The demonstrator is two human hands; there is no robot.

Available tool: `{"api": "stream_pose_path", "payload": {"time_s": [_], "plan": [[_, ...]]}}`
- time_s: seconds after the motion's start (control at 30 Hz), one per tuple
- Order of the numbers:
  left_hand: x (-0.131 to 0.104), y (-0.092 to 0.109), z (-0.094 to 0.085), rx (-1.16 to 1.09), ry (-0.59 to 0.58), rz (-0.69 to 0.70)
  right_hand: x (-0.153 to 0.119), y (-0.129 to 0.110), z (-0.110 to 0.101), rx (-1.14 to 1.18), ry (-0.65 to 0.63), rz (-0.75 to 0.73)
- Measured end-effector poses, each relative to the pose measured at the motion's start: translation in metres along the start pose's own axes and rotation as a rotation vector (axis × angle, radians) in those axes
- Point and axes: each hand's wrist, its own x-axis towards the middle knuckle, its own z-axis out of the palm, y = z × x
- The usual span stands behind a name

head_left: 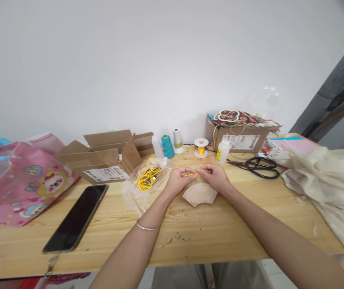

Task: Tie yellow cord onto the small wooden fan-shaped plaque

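From my remote seat I saw one yellow cord (197, 176) stretched between the fingers: the left hand (179, 179) had thumb and forefinger pinched on it, and the right hand (216, 176) likewise. One fan-shaped piece (200, 194) sat just on their near side. I counted one phone (76, 218) near left, one pair of scissors (246, 164) right, and two boxes (240, 141) farther back.

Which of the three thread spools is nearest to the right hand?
The squat spool of yellow thread, with wide white flanges; the teal cone and the tall white spool stand farther left.
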Motion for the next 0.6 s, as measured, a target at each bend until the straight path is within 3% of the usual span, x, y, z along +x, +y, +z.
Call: {"api": "stream_pose_path", "payload": {"time_s": [0.37,0.6], "plan": [[-0.0005,0.0031,-0.0003,-0.003,-0.020,-0.019,-0.0004,0.0030,-0.0005,-0.079,0.029,-0.086],[-0.0002,0.0001,-0.0001,-0.067,-0.053,-0.084,-0.0006,0.0003,-0.0008,-0.034,0.038,-0.036]]}}
